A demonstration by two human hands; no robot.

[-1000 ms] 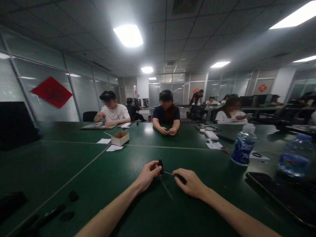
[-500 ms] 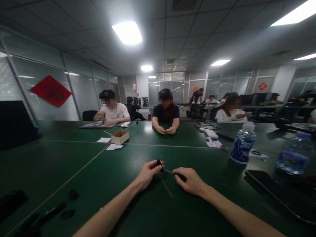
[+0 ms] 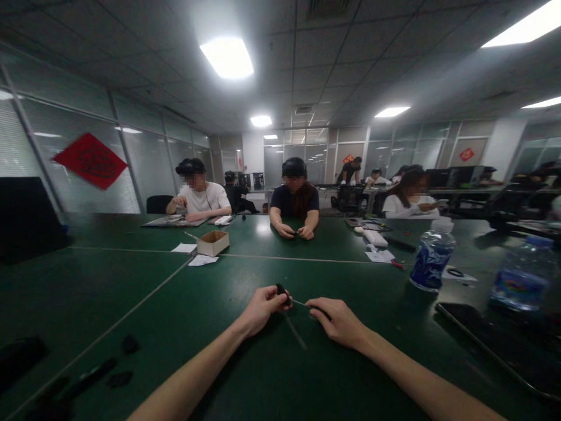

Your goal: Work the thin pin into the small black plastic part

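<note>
Between the fingers and thumb of my left hand point(image 3: 263, 307) is a small black part point(image 3: 283, 294), its exact kind too small to tell. My right hand point(image 3: 335, 320) is closed round the handle of a screwdriver point(image 3: 300, 303). Its thin metal shaft points left, and the tip meets or nearly meets the black part; contact cannot be made out. Most of the handle is hidden by my right fingers. Both hands are just above the green table point(image 3: 263, 380).
Loose black pieces point(image 3: 120, 379) lie at the left front. An open cardboard box point(image 3: 213, 242) stands on papers beyond my left hand. To the right are a blue-labelled bottle point(image 3: 432, 255), another bottle point(image 3: 523, 273) and a phone point(image 3: 495, 342). A person point(image 3: 294, 202) sits opposite.
The black part has tilted slightly in my left fingers. My right fingers have rolled a little round the screwdriver handle, which shows less now. Both arms stay almost in place.
</note>
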